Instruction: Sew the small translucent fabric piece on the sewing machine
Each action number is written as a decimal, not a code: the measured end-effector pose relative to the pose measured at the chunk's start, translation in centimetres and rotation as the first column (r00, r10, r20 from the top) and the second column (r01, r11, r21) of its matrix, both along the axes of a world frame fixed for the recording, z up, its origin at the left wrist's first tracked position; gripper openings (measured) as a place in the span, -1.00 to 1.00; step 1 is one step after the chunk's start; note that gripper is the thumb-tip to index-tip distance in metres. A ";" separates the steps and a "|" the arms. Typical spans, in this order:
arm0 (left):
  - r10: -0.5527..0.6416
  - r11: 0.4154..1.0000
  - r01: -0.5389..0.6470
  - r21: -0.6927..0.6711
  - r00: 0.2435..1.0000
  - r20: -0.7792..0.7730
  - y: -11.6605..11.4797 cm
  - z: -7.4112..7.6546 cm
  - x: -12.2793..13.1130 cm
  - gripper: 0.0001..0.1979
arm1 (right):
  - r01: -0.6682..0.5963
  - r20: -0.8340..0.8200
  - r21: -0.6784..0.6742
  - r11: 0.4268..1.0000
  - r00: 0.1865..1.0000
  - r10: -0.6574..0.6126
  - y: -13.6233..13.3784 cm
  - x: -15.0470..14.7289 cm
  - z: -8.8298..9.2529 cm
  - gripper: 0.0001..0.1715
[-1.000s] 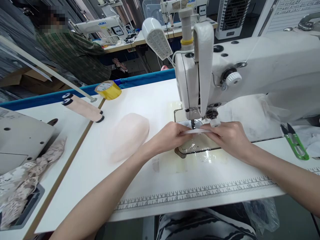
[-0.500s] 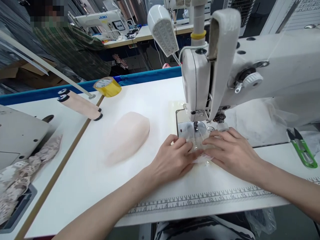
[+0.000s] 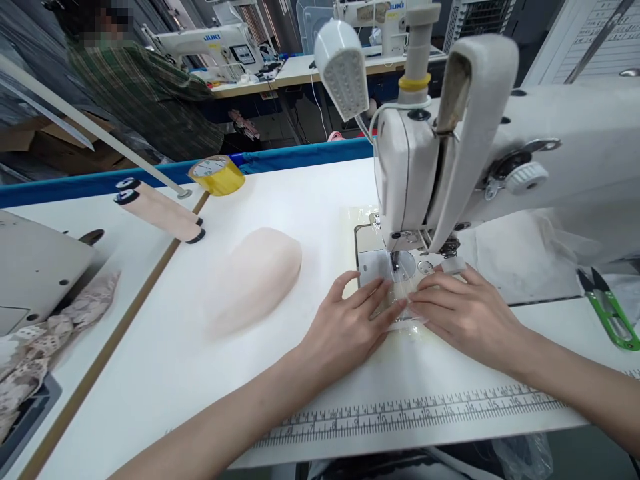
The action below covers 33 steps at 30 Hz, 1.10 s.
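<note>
A narrow piece of sheer white fabric (image 3: 407, 325) lies just in front of the presser foot (image 3: 395, 261) of the sewing machine (image 3: 410, 173). My left hand (image 3: 350, 317) rests at its left side, fingers stretched and spread, tips near the metal needle plate (image 3: 371, 267). At the right end of the fabric is my right hand (image 3: 467, 307), fingers close together and bent over it, thumb mostly hidden; it seems to grip the edge. Part of the fabric is covered by both hands. To the left, a pale pink moulded cup (image 3: 263, 273) lies on the white table.
Green thread snips (image 3: 609, 310) lie at the far right. A yellow tape roll (image 3: 217, 176) and pink thread cones (image 3: 160, 212) stand at the back left. Lace (image 3: 65, 330) hangs over a grey tray. A printed ruler (image 3: 400, 419) runs along the front edge. A person (image 3: 140, 100) works behind.
My left hand's fingers have gone from curled to spread out. My right hand stays by the fabric with little movement. The view has shifted slightly, so the machine appears farther right and lower.
</note>
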<state>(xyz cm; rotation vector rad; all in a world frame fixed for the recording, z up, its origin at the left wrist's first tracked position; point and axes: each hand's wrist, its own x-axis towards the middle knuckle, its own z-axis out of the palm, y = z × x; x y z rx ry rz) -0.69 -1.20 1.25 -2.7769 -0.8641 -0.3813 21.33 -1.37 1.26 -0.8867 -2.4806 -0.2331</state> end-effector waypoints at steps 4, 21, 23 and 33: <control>0.000 1.000 0.000 -0.009 1.000 0.024 0.9 -0.3 0.0 -0.68 | 0.014 -0.009 0.053 0.999 1.000 -0.013 0.7 0.0 -0.6 -0.77; 0.086 0.994 -0.070 -0.086 0.974 0.208 2.3 -0.9 0.8 -0.71 | 0.082 -0.002 0.180 0.980 0.997 -0.083 2.2 -0.1 -1.4 -0.82; 0.114 0.986 -0.082 -0.143 0.965 0.235 2.1 -1.0 0.9 -0.69 | 0.067 -0.005 0.174 0.982 0.998 -0.068 2.0 -0.1 -1.4 -0.79; -0.003 1.000 0.001 0.015 0.992 0.129 1.2 -1.0 0.6 -0.69 | 0.033 0.004 0.127 0.991 0.999 -0.034 1.5 0.4 -1.2 -0.79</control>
